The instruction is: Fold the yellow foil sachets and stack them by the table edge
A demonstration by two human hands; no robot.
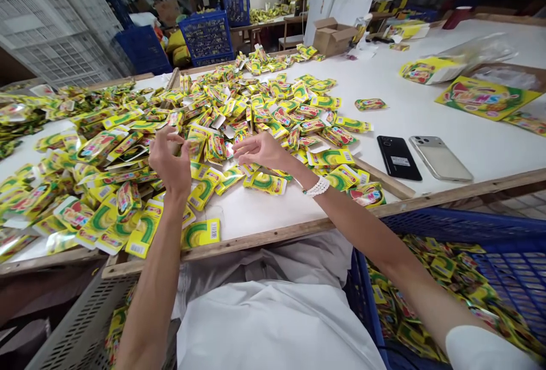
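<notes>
My left hand (pixel 170 159) hovers over the pile with curved fingers, a gap showing between thumb and fingertips. Just right of its thumb is a yellow-green small carton (pixel 196 143); I cannot tell whether they touch. My right hand (pixel 263 151), wearing a white beaded bracelet (pixel 318 186) at the wrist, has its fingers stretched to the left. Nothing shows in its grip. Between both hands stands a small carton with fruit print (pixel 215 147). Beneath and around lie many similar yellow cartons (pixel 264 182), some with white flaps raised.
Two phones, one black (pixel 398 157) and one silver (pixel 440 157), lie right on the white table (pixel 375 122). A wooden strip (pixel 384 177) edges the pile. A blue crate (pixel 507 279) with cartons stands at lower right, a pale crate (pixel 72 330) at lower left.
</notes>
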